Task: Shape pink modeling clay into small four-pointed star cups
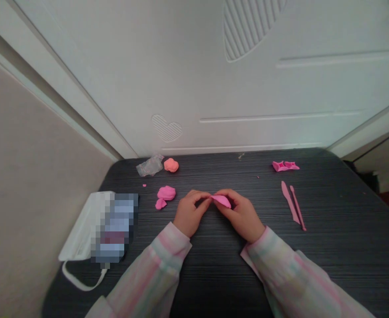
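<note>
Between my two hands, over the middle of the dark table, is a flattened pink piece of modelling clay (222, 201). My right hand (242, 213) grips its broad part between thumb and fingers. With thumb and fingertips together, my left hand (192, 212) pinches its narrow left tip. To the left of my hands lie a larger pink clay lump (166, 193) and a small pink clay piece (160, 203) touching or very near it. An orange clay lump (171, 165) sits farther back.
A clear plastic wrapper (150, 165) lies at the back left. A white power bank (83, 227) and a blurred phone (116, 229) with a cable are at the left. At right are a pink clay knife (290, 201), a thin pink stick tool (298, 207) and pink moulded pieces (285, 166).
</note>
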Demonstrator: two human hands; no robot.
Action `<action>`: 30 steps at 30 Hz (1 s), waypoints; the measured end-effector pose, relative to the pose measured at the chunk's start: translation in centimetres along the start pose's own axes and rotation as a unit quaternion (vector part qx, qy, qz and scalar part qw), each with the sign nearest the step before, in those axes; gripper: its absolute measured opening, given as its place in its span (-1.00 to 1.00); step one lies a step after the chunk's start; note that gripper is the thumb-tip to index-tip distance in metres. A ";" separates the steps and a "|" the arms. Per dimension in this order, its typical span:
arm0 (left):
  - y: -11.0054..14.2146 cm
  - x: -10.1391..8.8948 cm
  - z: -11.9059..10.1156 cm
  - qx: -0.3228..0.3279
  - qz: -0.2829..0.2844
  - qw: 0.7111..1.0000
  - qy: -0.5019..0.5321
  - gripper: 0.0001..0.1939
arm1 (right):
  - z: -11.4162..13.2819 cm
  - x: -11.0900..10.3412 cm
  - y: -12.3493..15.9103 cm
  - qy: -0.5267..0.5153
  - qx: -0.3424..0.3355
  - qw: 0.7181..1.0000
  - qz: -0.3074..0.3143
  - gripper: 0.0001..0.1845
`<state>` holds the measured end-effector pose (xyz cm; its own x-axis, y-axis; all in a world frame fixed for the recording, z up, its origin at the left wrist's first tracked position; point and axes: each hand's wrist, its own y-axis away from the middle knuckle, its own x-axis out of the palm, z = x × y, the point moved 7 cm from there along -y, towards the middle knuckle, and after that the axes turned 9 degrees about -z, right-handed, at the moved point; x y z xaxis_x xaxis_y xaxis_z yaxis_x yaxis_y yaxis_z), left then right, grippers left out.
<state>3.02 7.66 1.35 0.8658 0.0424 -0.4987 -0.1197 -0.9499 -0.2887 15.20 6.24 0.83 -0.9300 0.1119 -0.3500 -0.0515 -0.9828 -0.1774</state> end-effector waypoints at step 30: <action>-3.3 -15.5 0.6 -0.073 -0.071 0.960 -0.262 -0.72 | -3.1 0.5 -0.3 -0.409 0.253 0.871 -0.103 -0.79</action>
<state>-10.26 10.37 9.52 0.5002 0.2884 -0.8165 0.0835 -0.9546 -0.2860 15.92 7.02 -2.16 -0.8196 0.3551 0.4497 -0.2093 -0.9161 0.3419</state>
